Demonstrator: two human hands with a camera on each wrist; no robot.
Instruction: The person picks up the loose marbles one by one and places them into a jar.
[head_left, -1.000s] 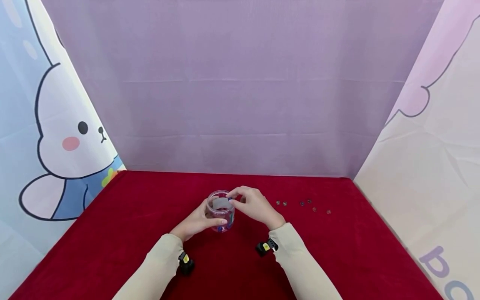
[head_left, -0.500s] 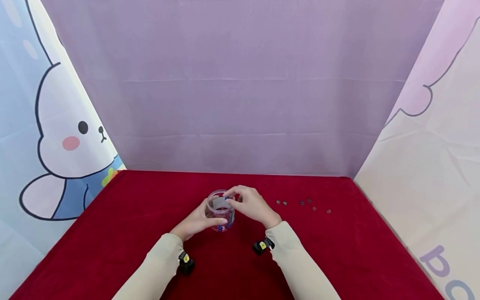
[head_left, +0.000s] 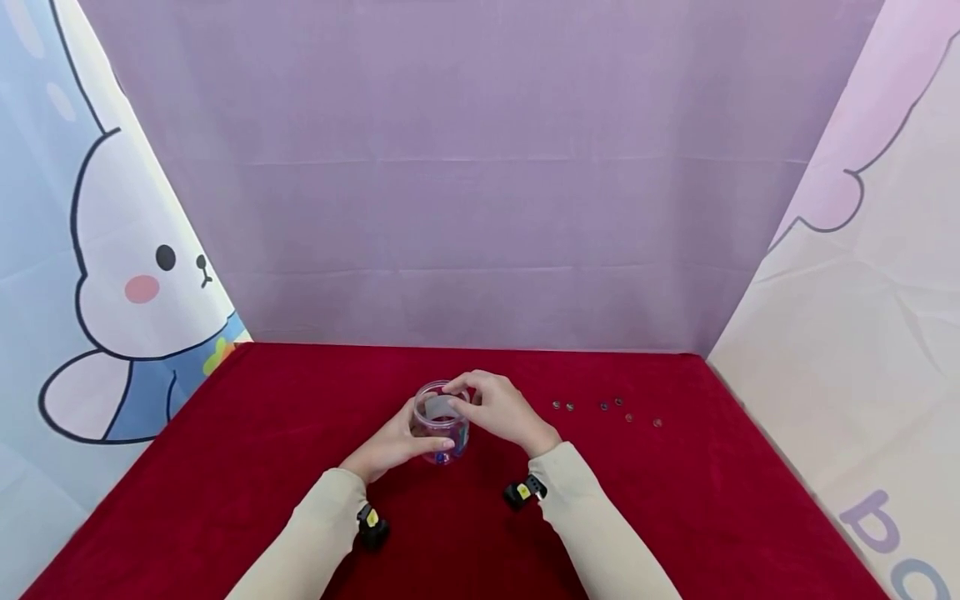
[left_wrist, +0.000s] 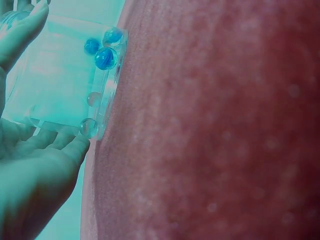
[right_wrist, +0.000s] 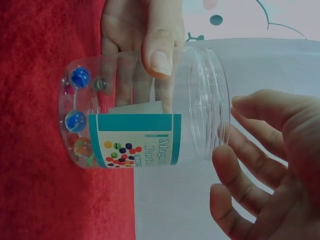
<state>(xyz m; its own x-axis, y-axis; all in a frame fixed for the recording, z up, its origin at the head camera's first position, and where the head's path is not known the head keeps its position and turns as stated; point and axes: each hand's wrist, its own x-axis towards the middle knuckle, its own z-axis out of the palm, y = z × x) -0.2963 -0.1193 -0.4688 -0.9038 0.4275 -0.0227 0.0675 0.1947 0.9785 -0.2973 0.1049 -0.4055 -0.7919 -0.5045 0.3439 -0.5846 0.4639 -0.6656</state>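
My left hand [head_left: 393,442] grips a clear plastic jar [head_left: 458,435], thumb across the near side and fingers round the far side. In the right wrist view, the jar has a teal-edged label [right_wrist: 137,140], and a blue marble [right_wrist: 75,121] lies at its bottom among several others. A clear marble [left_wrist: 89,128] shows against its wall in the left wrist view. Over the uncovered mouth hovers my right hand [head_left: 501,410], thumb and forefinger at the rim. Its fingers are loosely bent and spread in the right wrist view, with no marble visible between them.
Several small marbles [head_left: 570,407] lie scattered on the red cloth [head_left: 675,517] to the right of my hands. A purple curtain [head_left: 480,183] closes off the back, with printed sheets [head_left: 862,317] on both sides.
My right hand has shifted slightly left over the jar's mouth. The blue marble earlier pinched between its thumb and forefinger no longer shows there. The left hand and jar have stayed put.
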